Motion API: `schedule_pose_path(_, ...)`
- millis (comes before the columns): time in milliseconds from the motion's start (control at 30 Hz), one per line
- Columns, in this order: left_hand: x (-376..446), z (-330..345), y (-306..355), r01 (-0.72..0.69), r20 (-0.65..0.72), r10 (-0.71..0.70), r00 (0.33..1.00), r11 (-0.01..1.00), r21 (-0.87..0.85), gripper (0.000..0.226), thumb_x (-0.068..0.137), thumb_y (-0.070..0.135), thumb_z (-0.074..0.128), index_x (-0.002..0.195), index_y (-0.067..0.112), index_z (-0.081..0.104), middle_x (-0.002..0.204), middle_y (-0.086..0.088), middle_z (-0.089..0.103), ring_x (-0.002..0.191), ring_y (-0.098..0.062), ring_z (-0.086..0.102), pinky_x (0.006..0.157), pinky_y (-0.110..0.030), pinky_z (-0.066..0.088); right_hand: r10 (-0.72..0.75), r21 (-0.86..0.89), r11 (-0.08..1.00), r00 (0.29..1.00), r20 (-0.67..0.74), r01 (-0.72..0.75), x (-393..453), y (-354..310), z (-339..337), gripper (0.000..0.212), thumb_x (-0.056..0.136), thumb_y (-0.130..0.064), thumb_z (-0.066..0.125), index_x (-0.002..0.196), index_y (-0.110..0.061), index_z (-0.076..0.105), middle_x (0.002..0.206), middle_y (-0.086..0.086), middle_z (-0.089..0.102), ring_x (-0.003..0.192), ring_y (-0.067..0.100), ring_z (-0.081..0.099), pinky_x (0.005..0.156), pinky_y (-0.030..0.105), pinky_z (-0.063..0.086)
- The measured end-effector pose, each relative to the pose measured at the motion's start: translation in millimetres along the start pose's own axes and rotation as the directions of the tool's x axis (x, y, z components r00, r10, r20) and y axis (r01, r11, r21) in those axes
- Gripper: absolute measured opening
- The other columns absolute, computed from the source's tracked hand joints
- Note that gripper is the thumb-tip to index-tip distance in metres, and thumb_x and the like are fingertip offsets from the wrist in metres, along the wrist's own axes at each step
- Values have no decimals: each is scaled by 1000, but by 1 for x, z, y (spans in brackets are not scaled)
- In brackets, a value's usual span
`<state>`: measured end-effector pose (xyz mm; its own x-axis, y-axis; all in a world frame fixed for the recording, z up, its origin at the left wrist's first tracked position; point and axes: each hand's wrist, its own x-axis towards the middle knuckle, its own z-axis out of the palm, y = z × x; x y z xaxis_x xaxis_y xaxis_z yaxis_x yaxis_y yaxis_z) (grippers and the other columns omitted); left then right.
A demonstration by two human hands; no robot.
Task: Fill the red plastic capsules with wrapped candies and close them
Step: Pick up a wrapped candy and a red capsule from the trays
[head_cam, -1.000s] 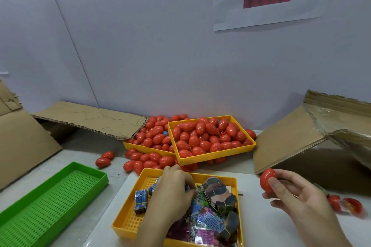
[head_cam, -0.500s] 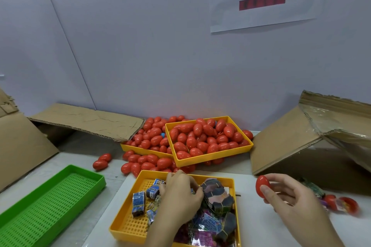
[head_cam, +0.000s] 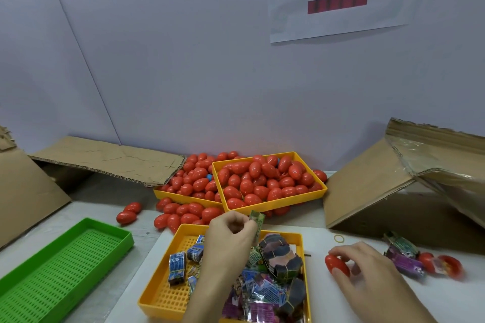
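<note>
My left hand (head_cam: 228,238) hovers over the near yellow tray (head_cam: 168,294) and pinches a green wrapped candy (head_cam: 256,221) lifted above the pile of wrapped candies (head_cam: 265,288). My right hand (head_cam: 367,267) holds a red capsule (head_cam: 336,265) low over the white table, right of the tray. Two yellow trays (head_cam: 273,206) at the back are heaped with red capsules (head_cam: 262,181). More capsules (head_cam: 183,214) lie loose in front of them.
An empty green tray (head_cam: 65,265) sits at the left. Cardboard boxes stand at the right (head_cam: 393,186) and left (head_cam: 23,191). A few candy wrappers (head_cam: 404,257), open red capsule halves (head_cam: 451,266) and a rubber band (head_cam: 339,238) lie near my right hand.
My left hand rose out of the candy tray with a green candy pinched in it. My right hand lowered the red capsule toward the table.
</note>
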<state>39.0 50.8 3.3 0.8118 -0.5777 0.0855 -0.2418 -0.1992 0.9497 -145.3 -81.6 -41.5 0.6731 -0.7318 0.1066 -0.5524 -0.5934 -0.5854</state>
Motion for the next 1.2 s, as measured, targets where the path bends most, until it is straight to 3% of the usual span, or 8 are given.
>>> schedule_pose_path(100,-6,10,4,115,159,-80,984,966,-229,16,92,5,62,78,2,69,60,-1,67,60,-17,67,62,-29,59,-56,21,998,998,11,56,-1,4,3,28,88,-40,64,101,-55,45,101,-27,47,94,-5,50,79,10,39)
schedule_pose_path(233,-18,28,12,219,325,-76,943,877,-428,6,87,7,71,84,3,74,72,-19,73,67,-28,72,57,-25,57,-80,10,997,997,8,80,-2,-1,-2,28,90,-41,60,112,-52,48,107,-32,46,109,-5,43,92,16,38)
schedule_pose_path(333,-25,40,15,182,373,-18,928,894,-410,6,84,10,75,79,7,77,79,-20,74,67,-28,73,58,-26,58,-69,402,907,986,-150,124,-9,-13,-13,14,87,-34,64,99,-41,67,94,-21,69,96,-1,60,73,20,51)
schedule_pose_path(433,-30,48,15,124,361,24,932,916,-382,13,82,6,76,70,10,75,72,-17,73,61,-25,72,53,-26,56,-34,774,634,999,14,10,-16,-27,-21,26,72,-40,65,92,-28,76,88,-1,76,84,14,70,65,25,58)
schedule_pose_path(633,-34,51,15,22,303,72,950,955,-294,15,80,11,78,67,19,78,71,-8,75,63,-19,72,52,-24,55,78,737,676,992,-102,23,-15,-31,-21,13,80,-4,72,74,-14,78,66,10,72,51,11,63,49,18,49)
schedule_pose_path(933,-35,50,13,-73,210,115,971,977,-199,15,82,7,77,70,15,76,65,-4,73,60,-17,69,50,-24,54,29,785,619,998,-62,31,-14,-26,-24,11,82,-4,68,75,-7,76,69,11,70,61,10,63,55,20,51)
schedule_pose_path(1100,-40,52,13,-240,195,243,950,970,-41,11,78,9,77,76,19,71,69,5,71,62,-13,66,60,-33,58,22,838,537,995,101,-96,-13,-28,-21,22,83,-18,63,89,2,71,85,32,59,74,26,59,74,47,57)
schedule_pose_path(1200,-42,52,16,-212,289,229,930,973,-87,20,80,10,74,92,26,69,82,9,70,65,-10,65,61,-29,53,-7,851,515,993,122,-101,-12,-29,-22,33,80,-30,60,87,1,70,76,22,56,71,26,53,71,40,51)
